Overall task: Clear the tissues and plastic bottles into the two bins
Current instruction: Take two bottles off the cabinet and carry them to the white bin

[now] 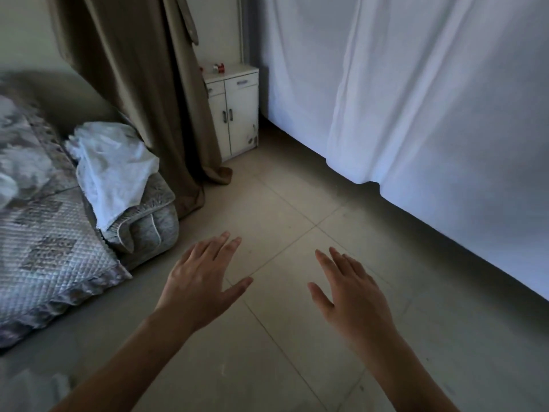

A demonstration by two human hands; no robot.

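Head view, looking down at a tiled floor (291, 292). The left hand (197, 282) and right hand (352, 295) are held out side by side above the floor, palms down, apart from each other. The fingers (225, 243) of both hands are straight and slightly spread; neither hand holds anything. A crumpled white tissue-like sheet (110, 165) lies on the arm of a quilt-covered sofa (44, 233), up and to the left of the left hand, well apart from its fingertips. A brown curtain (142, 84) hangs behind the sofa. A small white cabinet (234, 111) stands in the corner, with a small red-and-white object (218, 67) on top, too small to identify. White drapery (416, 99) fills the right side. No bins or bottles can be made out.
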